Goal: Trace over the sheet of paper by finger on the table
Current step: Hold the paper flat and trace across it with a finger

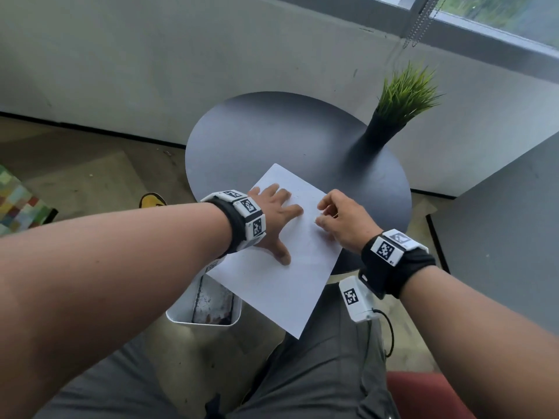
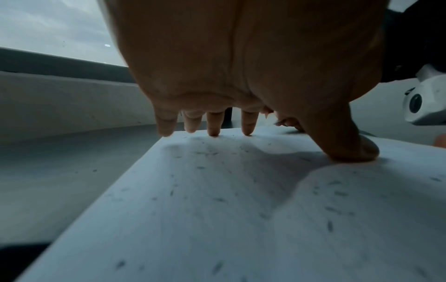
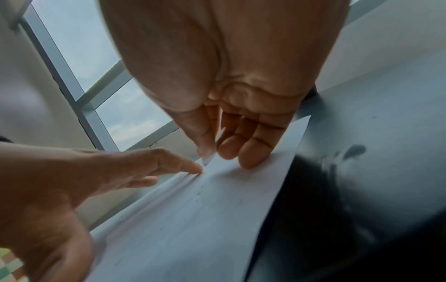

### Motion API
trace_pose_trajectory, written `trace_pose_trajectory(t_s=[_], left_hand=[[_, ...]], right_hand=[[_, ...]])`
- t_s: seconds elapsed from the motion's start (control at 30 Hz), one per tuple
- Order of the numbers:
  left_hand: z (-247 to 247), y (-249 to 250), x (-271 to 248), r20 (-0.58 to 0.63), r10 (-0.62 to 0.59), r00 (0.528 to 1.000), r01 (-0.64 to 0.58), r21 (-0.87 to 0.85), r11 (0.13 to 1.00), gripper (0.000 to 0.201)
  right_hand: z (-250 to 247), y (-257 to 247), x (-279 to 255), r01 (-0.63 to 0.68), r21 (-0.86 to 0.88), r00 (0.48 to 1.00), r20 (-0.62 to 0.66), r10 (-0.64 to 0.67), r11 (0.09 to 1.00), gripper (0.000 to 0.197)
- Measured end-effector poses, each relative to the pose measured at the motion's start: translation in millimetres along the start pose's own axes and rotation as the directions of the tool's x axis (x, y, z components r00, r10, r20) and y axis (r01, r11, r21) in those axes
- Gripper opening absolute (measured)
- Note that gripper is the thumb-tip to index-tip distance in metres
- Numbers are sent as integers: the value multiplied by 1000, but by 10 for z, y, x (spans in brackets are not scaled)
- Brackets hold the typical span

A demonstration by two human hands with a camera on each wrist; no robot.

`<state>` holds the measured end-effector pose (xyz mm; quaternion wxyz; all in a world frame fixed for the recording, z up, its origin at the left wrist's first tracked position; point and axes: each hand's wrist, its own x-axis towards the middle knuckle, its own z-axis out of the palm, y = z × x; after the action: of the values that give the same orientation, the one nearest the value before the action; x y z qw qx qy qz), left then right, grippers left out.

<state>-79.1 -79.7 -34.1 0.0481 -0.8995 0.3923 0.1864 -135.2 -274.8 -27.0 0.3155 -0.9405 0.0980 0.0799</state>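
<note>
A white sheet of paper [image 1: 281, 285] lies slanted on the round dark table [image 1: 272, 131], its near corner hanging over the table's front edge. My left hand [image 1: 272, 213] lies flat on the sheet's left part with fingers spread; in the left wrist view the fingertips [image 2: 213, 131] and thumb press on the paper [image 2: 217, 209]. My right hand [image 1: 338, 219] arches over the sheet's right part and holds nothing. The right wrist view shows its fingertips [image 3: 251, 162] touching the paper [image 3: 193, 219], close to the left hand [image 3: 72, 181].
A black vase with green grass [image 1: 384, 128] stands at the table's back right. A white bin [image 1: 205, 303] sits on the floor under the near edge. A grey panel [image 1: 499, 237] rises at the right, with wall and window behind. My legs are below.
</note>
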Motion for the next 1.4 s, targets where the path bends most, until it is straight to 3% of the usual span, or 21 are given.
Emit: trace_pose_trajectory(t_s=[0.17,0.27,0.37,0.47,0.57,0.67,0.73,0.8,0.9,0.97,1.03,1.1,1.27,1.33,1.4], left_hand=[[-37,21,91,149,-51,987,51,3,999,132],[-37,34,127,174,-62,983,60,16,998,139],[-42,42,153,167,-56,984,54,16,998,140],[-54,52,168,177,-77,981,75,21,997,139],[-63,56,188,177,-84,981,81,23,996,139],[-25,29,198,162,-74,984,73,11,997,139],[-6,18,207,155,-66,986,66,5,998,141],[-4,21,211,161,-70,984,67,21,998,140],[-10,38,209,156,-71,985,68,23,997,139],[-9,33,203,154,-71,986,68,26,997,139],[4,20,209,147,-63,987,62,17,998,138],[6,18,215,149,-59,987,57,16,998,139],[-2,26,219,155,-72,985,69,30,997,139],[6,14,222,151,-72,986,68,31,997,140],[28,2,230,143,-63,988,62,17,998,142]], right_hand=[[38,-13,105,-117,-159,992,-57,109,980,18],[94,-94,-22,33,-234,999,48,-22,972,7],[91,-192,-143,204,-263,963,226,-145,943,26],[-37,-122,65,61,-297,993,118,-27,953,8],[-52,-61,165,-44,-291,999,-9,43,956,13],[123,-193,-30,155,-303,982,153,-113,940,7],[127,-228,-93,224,-289,948,286,-140,931,11],[18,-175,40,135,-278,970,231,-70,951,12],[-86,-56,210,-57,-248,998,7,61,967,16],[10,-100,152,-9,-247,999,31,17,969,11],[136,-185,32,100,-252,981,184,-53,962,6],[133,-220,-17,123,-242,963,262,-57,962,9],[-73,-64,200,-98,-206,995,-4,100,974,18],[13,-139,124,-23,-213,996,78,40,977,14],[145,-237,-9,99,-249,966,258,-33,963,11]])
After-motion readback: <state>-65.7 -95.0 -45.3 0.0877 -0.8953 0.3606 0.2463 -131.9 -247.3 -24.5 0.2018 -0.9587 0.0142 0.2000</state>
